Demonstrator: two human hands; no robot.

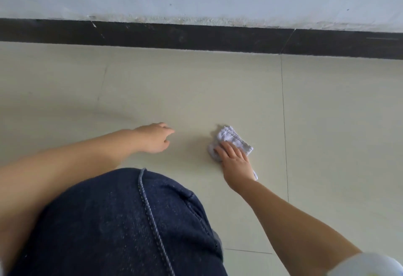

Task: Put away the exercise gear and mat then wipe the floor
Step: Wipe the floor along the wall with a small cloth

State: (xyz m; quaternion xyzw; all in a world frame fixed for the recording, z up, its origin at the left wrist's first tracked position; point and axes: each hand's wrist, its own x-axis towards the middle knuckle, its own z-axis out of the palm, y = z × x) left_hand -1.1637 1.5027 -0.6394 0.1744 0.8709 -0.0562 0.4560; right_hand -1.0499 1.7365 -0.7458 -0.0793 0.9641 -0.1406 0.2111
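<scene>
A: While the right hand (236, 162) presses flat, fingers straight, on the white cloth (231, 139), centre-right on the tiled floor (174, 92), the left?
B: Left hand (153, 137) relaxed, holding nothing, mid-frame.

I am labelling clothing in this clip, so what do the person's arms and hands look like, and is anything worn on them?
Both forearms are bare, with no watch, ring or glove visible on the left hand or the right hand. The right arm shows the edge of a short white sleeve at the bottom corner. No sleeve shows on the left arm. The knee between the arms is in dark blue jeans with pale stitching.
</scene>
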